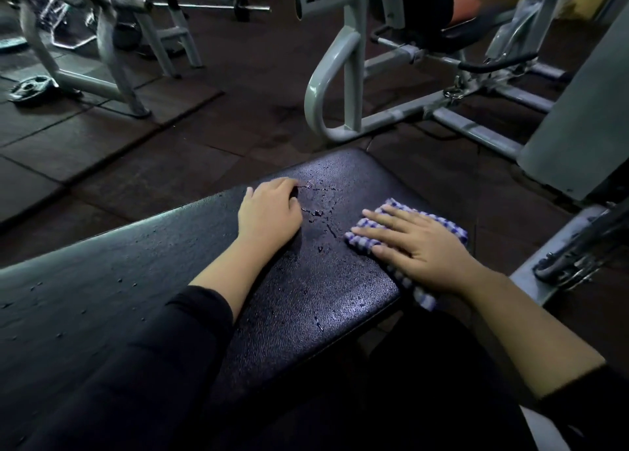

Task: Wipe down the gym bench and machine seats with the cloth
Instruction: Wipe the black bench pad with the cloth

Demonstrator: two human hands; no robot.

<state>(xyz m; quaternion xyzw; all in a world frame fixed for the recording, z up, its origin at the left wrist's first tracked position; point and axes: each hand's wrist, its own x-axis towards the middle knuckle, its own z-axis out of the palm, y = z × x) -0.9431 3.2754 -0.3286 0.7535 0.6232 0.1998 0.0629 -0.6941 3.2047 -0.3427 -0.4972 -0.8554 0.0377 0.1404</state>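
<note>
Pressing cloth point(439, 224) at bench point(306, 307) edge

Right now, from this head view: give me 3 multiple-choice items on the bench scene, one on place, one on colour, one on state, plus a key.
1. Where is the cloth?
A. on the floor
B. at the bench's right edge, under the right hand
C. under the left hand

2. What colours is the cloth?
A. blue and white check
B. plain red
C. plain green

3. How is the right hand?
A. fist, holding nothing
B. flat, fingers straight, pressing the cloth
C. off the bench

Key: 1 B, it lies on the bench edge beneath that hand; 2 A, the check shows; 3 B, fingers lie spread. The left hand rests on bare pad.
</note>
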